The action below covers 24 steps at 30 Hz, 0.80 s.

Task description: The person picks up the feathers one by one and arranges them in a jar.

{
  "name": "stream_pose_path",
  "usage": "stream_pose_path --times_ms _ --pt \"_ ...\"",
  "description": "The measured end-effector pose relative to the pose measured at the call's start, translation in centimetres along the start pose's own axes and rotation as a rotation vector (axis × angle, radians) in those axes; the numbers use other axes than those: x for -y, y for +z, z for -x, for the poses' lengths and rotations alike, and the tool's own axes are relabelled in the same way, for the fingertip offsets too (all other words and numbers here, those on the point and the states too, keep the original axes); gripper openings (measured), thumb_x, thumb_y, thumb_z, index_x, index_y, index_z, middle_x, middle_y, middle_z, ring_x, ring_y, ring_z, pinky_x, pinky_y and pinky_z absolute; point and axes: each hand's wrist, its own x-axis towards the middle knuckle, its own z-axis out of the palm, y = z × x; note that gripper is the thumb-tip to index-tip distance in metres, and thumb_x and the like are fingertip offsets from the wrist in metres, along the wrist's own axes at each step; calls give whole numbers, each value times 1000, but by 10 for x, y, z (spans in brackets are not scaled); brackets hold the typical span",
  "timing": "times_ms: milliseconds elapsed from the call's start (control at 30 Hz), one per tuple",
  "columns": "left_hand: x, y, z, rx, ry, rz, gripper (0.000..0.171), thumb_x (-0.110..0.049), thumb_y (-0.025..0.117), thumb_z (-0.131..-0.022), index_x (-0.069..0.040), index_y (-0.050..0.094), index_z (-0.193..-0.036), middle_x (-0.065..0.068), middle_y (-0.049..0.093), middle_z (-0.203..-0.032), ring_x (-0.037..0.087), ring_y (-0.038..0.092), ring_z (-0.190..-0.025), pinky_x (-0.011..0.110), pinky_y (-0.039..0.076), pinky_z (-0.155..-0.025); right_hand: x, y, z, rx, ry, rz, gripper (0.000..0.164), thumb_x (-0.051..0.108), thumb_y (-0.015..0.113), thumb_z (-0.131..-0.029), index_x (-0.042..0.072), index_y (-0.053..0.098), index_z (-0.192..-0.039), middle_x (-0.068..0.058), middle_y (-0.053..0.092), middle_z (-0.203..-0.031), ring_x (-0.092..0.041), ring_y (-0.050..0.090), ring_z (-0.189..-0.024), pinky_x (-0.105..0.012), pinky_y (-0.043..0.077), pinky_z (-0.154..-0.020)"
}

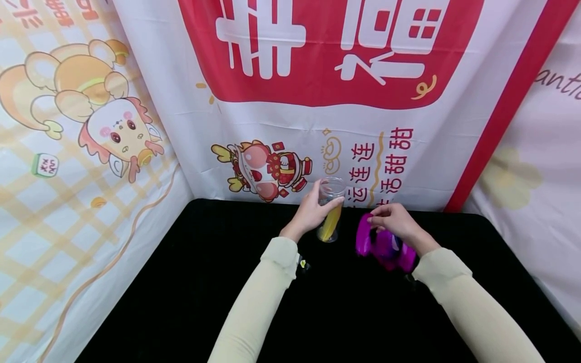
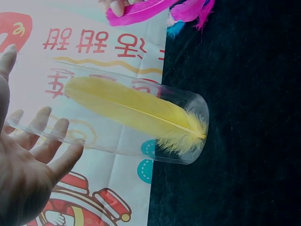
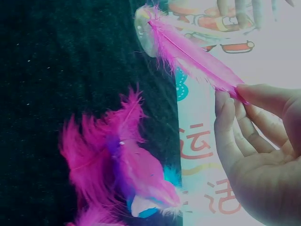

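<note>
Head view: gripping what?

With left hand (image 1: 310, 210), the jar (image 1: 333, 190), held near its top; with right hand (image 1: 401, 223), a pink feather (image 1: 363, 236), pinched, outside the jar, beside the pile (image 1: 387, 246).

Standing on the table (image 1: 204, 282)?

Seemingly; hard to tell against black. With a yellow feather (image 2: 136, 107) inside.

Risks?

Perhaps tipping the jar by a nudge, or creasing the pink feather by pinching too hard.

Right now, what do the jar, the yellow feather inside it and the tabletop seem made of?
Jar: clear glass or plastic, can't tell which; glossy, transparent walls with glints.
Yellow feather: probably real feather, perhaps dyed; satiny vane, pale shaft, downy base.
Tabletop: probably black cloth, perhaps velvety; dull, with faint fuzz up close.
</note>
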Motion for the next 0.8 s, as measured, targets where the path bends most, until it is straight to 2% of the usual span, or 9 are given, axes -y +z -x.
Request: stream_pose_path --times_ms 167,567,800 --pt "2 0 -1 1 3 4 81 -59 68 -93 -20 33 -156 10 58 -141 27 57 -127 45 46 -107 7 -3 -1 -3 2 -12 30 15 69 -100 -9 67 -118 -10 75 -100 -22 71 -85 -35 60 -78" --pt "0 0 -1 8 17 29 79 -56 68 -94 -18 34 -155 9 58 -138 36 55 -131 51 45 -109 23 -11 -2 -3 13 -37 35 17 68 -100 -9 65 -124 -10 75 -103 -23 71 -89 -31 60 -76" --pt "-2 0 1 3 2 2 79 -58 67 -94 -20 34 -156 8 58 -139 25 57 -126 46 47 -107 27 -14 -3 -18 -1 -54 37 17 70 -99 -9 65 -125 -7 76 -100 -17 71 -88 -32 60 -77"
